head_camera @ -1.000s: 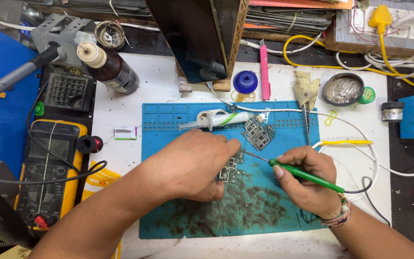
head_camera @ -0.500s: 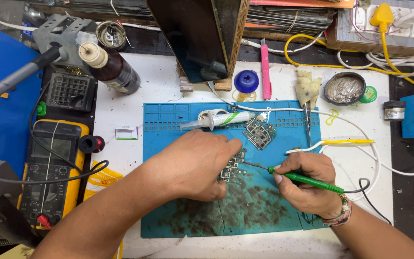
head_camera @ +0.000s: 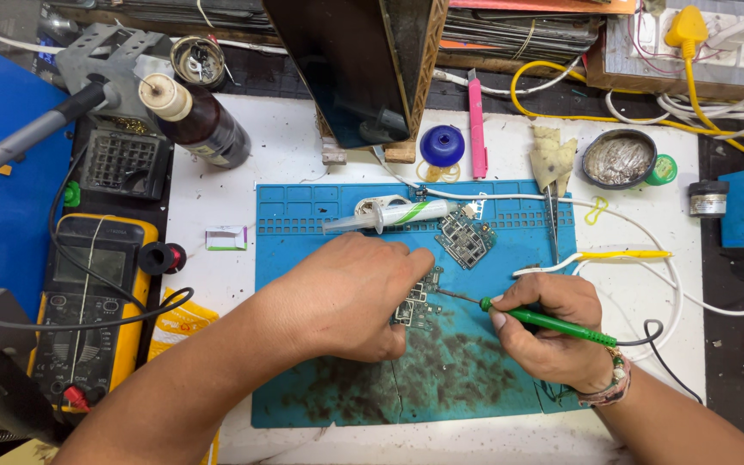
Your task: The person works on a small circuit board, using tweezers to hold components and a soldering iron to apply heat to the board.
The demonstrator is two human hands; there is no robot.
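Note:
My left hand [head_camera: 342, 293] presses down on a small circuit board [head_camera: 418, 301] that lies on the blue work mat [head_camera: 320, 387], its fingers covering the board's left part. My right hand [head_camera: 553, 331] grips a green-handled soldering iron [head_camera: 553, 323] like a pen, with the thin metal tip touching the board's right edge. A second circuit board [head_camera: 465, 237] lies on the mat just above, beside a syringe of paste [head_camera: 389, 215].
A yellow multimeter [head_camera: 88, 301] and a brown bottle [head_camera: 200, 120] sit at the left. At the back are a blue solder spool [head_camera: 442, 145], a pink knife [head_camera: 476, 116] and a tin of wire wool [head_camera: 618, 158]. Tweezers [head_camera: 553, 220] lie on the mat; white cables [head_camera: 647, 250] loop at the right.
The right hand has shifted the iron's tip slightly on the board. My left hand stays on the board.

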